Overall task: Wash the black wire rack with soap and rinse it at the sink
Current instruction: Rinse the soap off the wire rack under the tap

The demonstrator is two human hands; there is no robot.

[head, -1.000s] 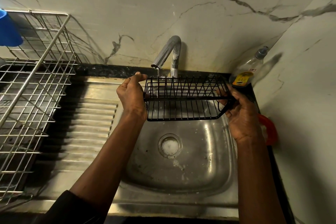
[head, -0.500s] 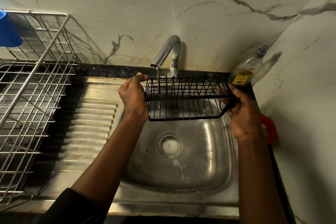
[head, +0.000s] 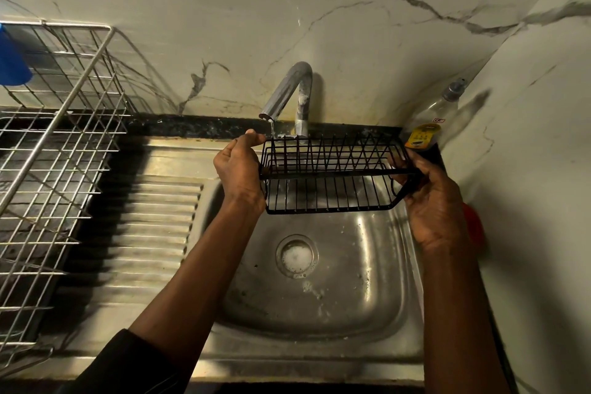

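The black wire rack [head: 332, 174] hangs over the steel sink basin [head: 377, 272], held level by both hands. My left hand [head: 238, 169] grips its left end, thumb over the top rim. My right hand [head: 431, 198] clasps its right end from below and the side. A thin stream of water runs from the chrome tap [head: 289, 89] onto the rack's left end, just beside my left thumb. Foam sits in the drain [head: 297, 256].
A silver wire dish rack [head: 54, 150] stands on the ribbed drainboard [head: 153, 227] at left, with a blue cup [head: 11, 64] in its far corner. A clear soap bottle [head: 428, 125] with a yellow label stands in the back right corner. Something red [head: 475, 227] lies behind my right wrist.
The rack and both hands have shifted slightly right and up; the water stream now falls on the rack's left end.
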